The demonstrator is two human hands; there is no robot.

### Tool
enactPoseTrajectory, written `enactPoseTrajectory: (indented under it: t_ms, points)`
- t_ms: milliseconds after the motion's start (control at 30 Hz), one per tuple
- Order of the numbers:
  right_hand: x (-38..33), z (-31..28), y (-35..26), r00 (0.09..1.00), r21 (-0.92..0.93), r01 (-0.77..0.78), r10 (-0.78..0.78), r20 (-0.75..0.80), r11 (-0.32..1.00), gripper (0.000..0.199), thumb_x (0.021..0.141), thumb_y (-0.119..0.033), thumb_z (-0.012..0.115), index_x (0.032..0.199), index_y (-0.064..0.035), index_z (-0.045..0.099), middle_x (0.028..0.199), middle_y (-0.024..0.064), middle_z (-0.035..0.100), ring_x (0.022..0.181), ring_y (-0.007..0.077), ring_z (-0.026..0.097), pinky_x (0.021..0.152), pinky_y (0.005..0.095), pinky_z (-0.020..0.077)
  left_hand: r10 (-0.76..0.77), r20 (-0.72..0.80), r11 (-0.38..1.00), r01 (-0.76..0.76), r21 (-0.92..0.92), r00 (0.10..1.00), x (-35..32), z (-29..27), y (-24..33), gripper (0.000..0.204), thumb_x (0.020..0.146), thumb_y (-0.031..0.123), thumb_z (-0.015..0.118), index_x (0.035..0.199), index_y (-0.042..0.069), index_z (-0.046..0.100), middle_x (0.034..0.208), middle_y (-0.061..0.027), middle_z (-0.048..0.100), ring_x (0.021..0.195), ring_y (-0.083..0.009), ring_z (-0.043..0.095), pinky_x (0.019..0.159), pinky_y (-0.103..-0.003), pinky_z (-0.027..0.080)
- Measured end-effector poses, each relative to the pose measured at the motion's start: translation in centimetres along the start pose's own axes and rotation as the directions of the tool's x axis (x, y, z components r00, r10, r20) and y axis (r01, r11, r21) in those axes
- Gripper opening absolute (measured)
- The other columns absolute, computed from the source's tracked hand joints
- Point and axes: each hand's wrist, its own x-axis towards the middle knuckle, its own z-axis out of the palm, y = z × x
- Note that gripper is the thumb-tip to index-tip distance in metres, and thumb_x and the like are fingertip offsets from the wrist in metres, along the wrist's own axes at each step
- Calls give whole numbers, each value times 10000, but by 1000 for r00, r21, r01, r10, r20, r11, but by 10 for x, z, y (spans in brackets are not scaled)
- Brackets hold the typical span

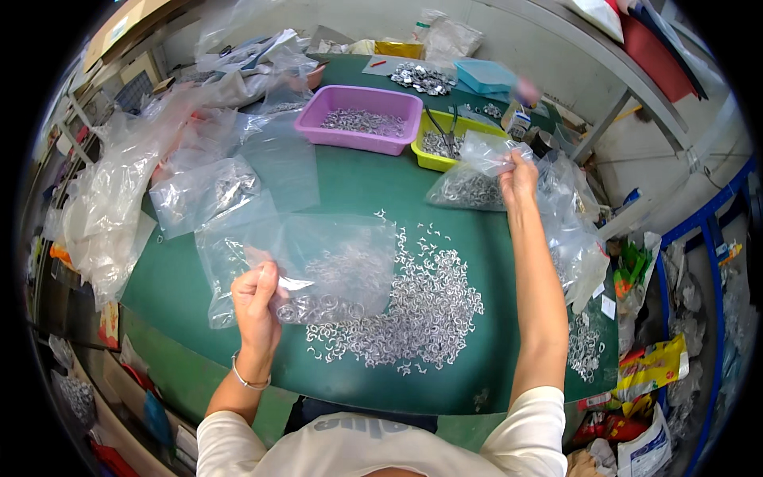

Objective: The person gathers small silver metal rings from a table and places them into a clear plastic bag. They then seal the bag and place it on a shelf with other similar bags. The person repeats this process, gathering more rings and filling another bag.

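My left hand (257,300) is closed on a clear plastic bag (342,238), held over the left part of a loose pile of small silver crescent-shaped metal pieces (433,310). Several round metal rings (326,308) show along that bag's lower edge. Out to the far right, my right hand (518,179) grips the gathered top of another clear bag (469,189), which is filled with small metal parts and rests on the green table (350,183). Part of the pile is seen through the left bag.
A purple bin (362,143) and a yellow bin (433,161), with pliers (447,135) in it, hold metal parts at the back. Empty plastic bags (119,199) heap on the left. A blue container (485,77) stands behind. More rings (584,350) lie at the right edge.
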Motion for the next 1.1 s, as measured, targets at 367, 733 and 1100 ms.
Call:
enactPoseTrajectory:
  t_ms: [367, 733, 1100]
  points:
    - [-102, 81, -75, 902, 83, -275, 227, 368, 958, 32, 872, -25, 532, 854, -6, 513, 750, 73, 551, 674, 169, 540, 677, 292, 476, 75, -249, 997, -77, -1, 966, -36, -53, 24, 347, 925, 231, 539, 626, 57, 514, 557, 65, 359, 488, -35, 261, 451, -220, 189]
    - [-228, 115, -125, 637, 52, -704, 598, 486, 708, 203, 925, -83, 444, 727, -70, 405, 590, -11, 376, 499, 91, 353, 435, 230, 303, 417, -674, 897, -397, 196, 610, -21, -196, 34, 363, 941, 260, 511, 648, 52, 561, 553, 69, 411, 480, -5, 294, 442, -185, 197]
    - [-296, 141, -116, 618, -221, -550, 571, 540, 805, 120, 896, -109, 513, 786, -109, 463, 557, -51, 357, 459, 56, 313, 420, 205, 256, 584, -499, 754, -201, 626, 640, -18, -270, -54, 210, 834, 124, 639, 996, -9, 629, 706, 12, 399, 594, -69, 326, 507, -232, 275]
